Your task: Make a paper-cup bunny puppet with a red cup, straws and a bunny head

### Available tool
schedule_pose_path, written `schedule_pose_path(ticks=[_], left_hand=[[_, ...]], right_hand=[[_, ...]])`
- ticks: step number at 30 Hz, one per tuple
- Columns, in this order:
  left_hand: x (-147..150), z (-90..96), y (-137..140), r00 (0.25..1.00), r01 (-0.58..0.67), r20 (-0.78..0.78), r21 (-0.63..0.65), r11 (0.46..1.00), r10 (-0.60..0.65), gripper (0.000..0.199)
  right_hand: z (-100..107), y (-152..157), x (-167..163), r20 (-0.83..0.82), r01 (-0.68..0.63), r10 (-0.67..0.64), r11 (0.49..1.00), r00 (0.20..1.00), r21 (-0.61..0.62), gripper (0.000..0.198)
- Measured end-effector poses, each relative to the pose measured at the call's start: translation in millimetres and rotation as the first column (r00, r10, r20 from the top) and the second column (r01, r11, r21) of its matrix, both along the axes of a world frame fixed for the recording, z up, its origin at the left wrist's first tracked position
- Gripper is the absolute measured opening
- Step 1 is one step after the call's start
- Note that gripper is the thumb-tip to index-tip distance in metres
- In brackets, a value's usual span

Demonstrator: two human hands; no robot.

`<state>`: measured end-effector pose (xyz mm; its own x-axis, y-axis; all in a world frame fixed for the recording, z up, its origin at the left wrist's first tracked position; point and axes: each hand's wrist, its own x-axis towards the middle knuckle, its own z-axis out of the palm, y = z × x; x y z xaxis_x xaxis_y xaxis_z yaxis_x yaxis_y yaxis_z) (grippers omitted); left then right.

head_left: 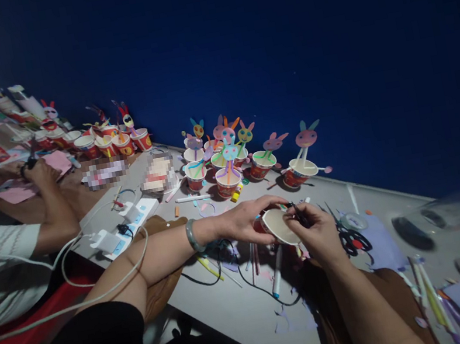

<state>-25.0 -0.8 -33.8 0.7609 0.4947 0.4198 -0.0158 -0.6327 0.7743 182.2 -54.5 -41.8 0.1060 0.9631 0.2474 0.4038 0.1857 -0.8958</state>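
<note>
My left hand is wrapped round the side of a paper cup, whose pale open mouth is tipped towards me. At the cup's right rim, my right hand is closed in a pinch. A small dark object shows at its fingertips, too unclear to name. Beyond my hands stand several red paper cups with paper rabbit heads on stems, among them a cup with a blue rabbit head and a cup with a pink rabbit head.
Black-handled scissors and a clear tape roll lie right of my hands. A marker and paper scraps lie in front. A power strip with white cables sits left. A co-worker's hand holds dark scissors beside more cups.
</note>
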Motion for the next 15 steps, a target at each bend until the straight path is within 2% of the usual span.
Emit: schedule_pose_path(ticks=[6, 9, 11, 15], left_hand=[[0, -2.9, 0, 0.999, -0.037, -0.004, 0.028, 0.999, 0.038, 0.077], [0, -3.5, -1, 0.995, -0.081, 0.064, 0.155, 0.985, 0.071, 0.071], [1, -3.6, -3, 0.990, -0.125, 0.098, 0.275, 0.953, 0.102, 0.060], [6, -5.2, -10, 0.977, -0.211, 0.090, 0.427, 0.879, 0.191, 0.038]], right_hand=[[-4, 1, 0, -0.018, 0.062, -0.062, 0.998, 0.998, 0.016, 0.014], [-8, 2, 1, -0.073, 0.142, -0.139, 0.989, 0.988, 0.030, 0.016], [-10, 3, 1, -0.082, 0.192, -0.186, 0.979, 0.979, 0.069, 0.017], [-12, -2, -1, 0.026, 0.247, -0.260, 0.940, 0.965, 0.235, 0.013]])
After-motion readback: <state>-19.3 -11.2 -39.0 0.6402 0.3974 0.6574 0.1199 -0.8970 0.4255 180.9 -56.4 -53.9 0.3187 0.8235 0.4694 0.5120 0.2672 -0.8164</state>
